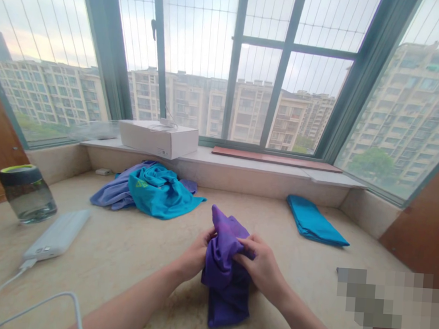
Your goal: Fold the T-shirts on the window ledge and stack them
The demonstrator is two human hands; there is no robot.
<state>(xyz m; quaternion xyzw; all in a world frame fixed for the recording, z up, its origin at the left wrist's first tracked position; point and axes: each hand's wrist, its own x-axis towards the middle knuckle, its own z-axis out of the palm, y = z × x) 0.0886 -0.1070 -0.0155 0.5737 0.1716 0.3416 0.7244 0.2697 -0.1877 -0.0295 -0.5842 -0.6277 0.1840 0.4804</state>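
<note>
A bunched purple cloth garment [225, 265] is held up over the stone counter, its lower end hanging toward me. My left hand [198, 253] grips its left side, with the fingertips partly hidden in the folds. On the right side, my right hand [258, 260] pinches the fabric between thumb and fingers. Beyond my left hand lies a loose heap, a bright blue garment [165, 191] over a lavender one [114, 190]. A flat, folded blue garment [315, 221] rests to the right of my hands.
A water bottle [27, 193] and a white power bank [56, 236] with a white cable [28, 264] are at left. A white box [157, 137] sits on the window ledge, beside a reddish board [276, 159]. Something pixelated [393, 307] covers the lower right.
</note>
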